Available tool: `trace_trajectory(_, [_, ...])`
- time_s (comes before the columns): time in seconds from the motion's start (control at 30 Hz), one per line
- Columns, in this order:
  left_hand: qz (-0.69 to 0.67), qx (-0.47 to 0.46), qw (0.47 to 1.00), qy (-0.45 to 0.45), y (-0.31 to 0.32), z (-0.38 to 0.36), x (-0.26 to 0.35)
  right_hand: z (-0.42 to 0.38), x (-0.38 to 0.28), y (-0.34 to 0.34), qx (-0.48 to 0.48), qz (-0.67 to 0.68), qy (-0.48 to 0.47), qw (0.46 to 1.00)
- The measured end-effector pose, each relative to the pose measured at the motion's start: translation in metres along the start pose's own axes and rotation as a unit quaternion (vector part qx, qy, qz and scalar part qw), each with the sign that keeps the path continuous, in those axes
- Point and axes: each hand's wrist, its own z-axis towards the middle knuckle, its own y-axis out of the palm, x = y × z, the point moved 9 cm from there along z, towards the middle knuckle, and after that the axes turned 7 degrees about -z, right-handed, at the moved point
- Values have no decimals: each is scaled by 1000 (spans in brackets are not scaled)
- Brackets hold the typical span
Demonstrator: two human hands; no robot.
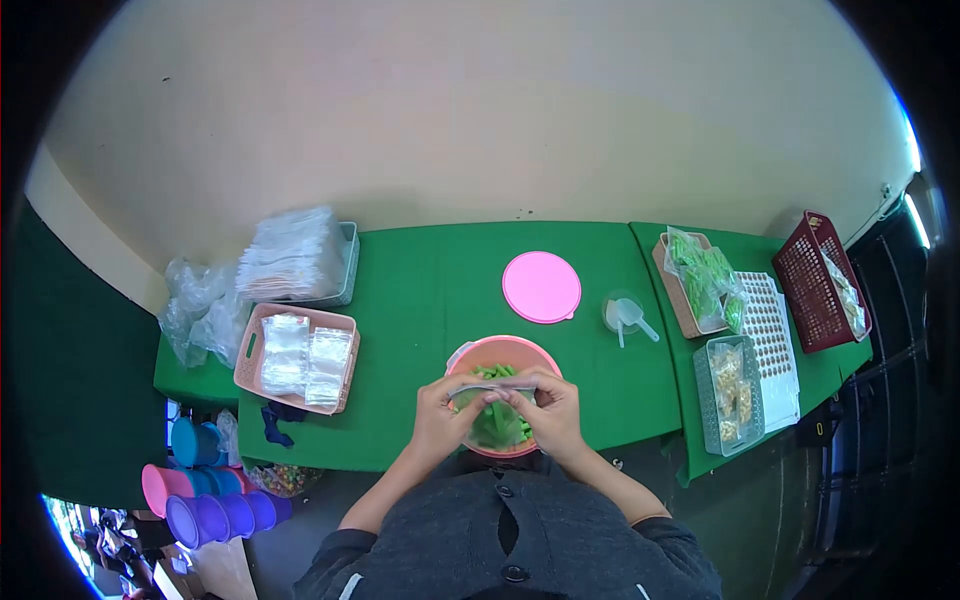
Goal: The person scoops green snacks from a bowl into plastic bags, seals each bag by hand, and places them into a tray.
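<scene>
My left hand (440,412) and my right hand (553,412) pinch the top edge of a small clear plastic bag (486,432) between thumbs and fingers. The bag hangs over a round pink tub (512,350) at the table's front edge. Green stick-shaped pieces (492,371) lie in the tub, partly hidden by my hands and the bag. A round pink lid (541,287) rests flat on the green cloth beyond the tub. To its right, a white scoop (630,314) lies across a small round container (611,316).
At left, a basket (347,372) holds clear bags, behind it another basket (349,262) a tall bag stack. On the right table are a basket of green packets (679,295), a grey basket (714,400), a sheet of round stickers (776,352) and a maroon basket (803,272).
</scene>
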Motion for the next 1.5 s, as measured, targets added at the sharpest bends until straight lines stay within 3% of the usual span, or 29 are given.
trace_trajectory(0.1, [-62,7,998,20,0,1,-6,-1,-2,1,13,6,-9,1000])
trace_trajectory(0.33, [-51,9,999,4,-4,0,-3,-4,-10,-1,19,-12,-9,1000])
trace_trajectory(0.57, [-30,-111,992,-51,-9,1,-3,-7,-8,-10,-13,-67,18,998])
trace_trajectory(0.63, [-21,-149,987,-51,-5,3,-5,-6,-15,-15,-9,-99,1,995])
trace_trajectory(0.67, [2,-142,989,-42,-8,6,-4,-6,-8,-33,42,-106,-43,993])
trace_trajectory(0.7, [25,-132,990,-34,-13,8,-4,-7,6,-57,91,-111,-86,986])
trace_trajectory(0.8, [140,51,987,-63,-105,22,-69,-14,75,-206,278,-8,122,953])
trace_trajectory(0.87, [277,155,939,-129,-189,9,-132,-43,125,-314,439,135,125,879])
trace_trajectory(0.9, [434,178,881,-69,-229,-1,-166,-62,171,-389,460,168,109,865])
trace_trajectory(0.93, [475,171,858,-99,-263,-12,-198,-83,194,-441,480,200,77,850])
trace_trajectory(0.97, [452,173,859,-169,-296,-32,-243,-111,217,-499,506,158,65,845])
trace_trajectory(1.0, [453,179,857,-169,-301,-37,-240,-151,297,-589,543,214,61,810])
trace_trajectory(1.03, [427,141,849,-278,-306,-47,-258,-173,281,-626,575,177,43,797])
trace_trajectory(1.07, [393,101,831,-382,-308,-60,-277,-179,249,-594,601,244,17,761])
trace_trajectory(1.1, [391,104,831,-381,-306,-63,-283,-185,227,-563,623,309,-10,719])
trace_trajectory(1.2, [501,189,785,-312,-303,-72,-290,-194,232,-552,614,338,40,712])
trace_trajectory(1.33, [525,207,754,-335,-292,-67,-265,-175,239,-527,620,202,127,747])
trace_trajectory(1.4, [558,199,711,-380,-295,-69,-260,-167,251,-526,615,181,143,754])
trace_trajectory(1.47, [549,218,723,-357,-299,-68,-254,-161,261,-514,638,163,215,721])
trace_trajectory(1.5, [540,238,736,-331,-303,-67,-251,-157,261,-511,645,135,188,728])
